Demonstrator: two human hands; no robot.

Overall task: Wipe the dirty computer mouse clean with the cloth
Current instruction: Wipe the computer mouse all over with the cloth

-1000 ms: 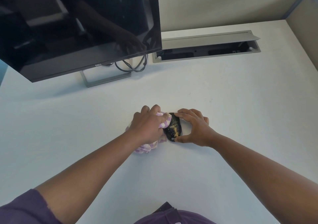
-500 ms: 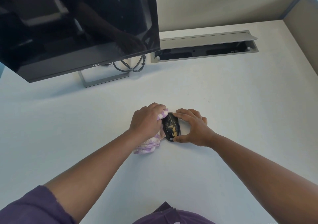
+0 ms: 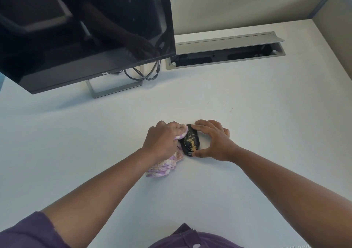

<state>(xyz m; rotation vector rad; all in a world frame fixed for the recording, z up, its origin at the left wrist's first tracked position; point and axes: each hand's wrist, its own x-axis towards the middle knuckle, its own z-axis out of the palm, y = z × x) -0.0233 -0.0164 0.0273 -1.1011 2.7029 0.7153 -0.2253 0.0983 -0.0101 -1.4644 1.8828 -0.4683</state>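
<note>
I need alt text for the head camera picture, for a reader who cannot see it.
On a white desk, a left hand presses a purple and white cloth against a black mouse speckled with yellow dirt, while the right hand holds the mouse. A dark monitor stands behind.

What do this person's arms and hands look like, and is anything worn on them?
Both hands, the left hand and the right hand, are bare: no gloves, rings or watch show. The forearms are uncovered too. A purple sleeve with a slightly frayed edge covers the left upper arm; the right arm shows no sleeve within the picture. More purple clothing shows at the bottom edge.
</note>
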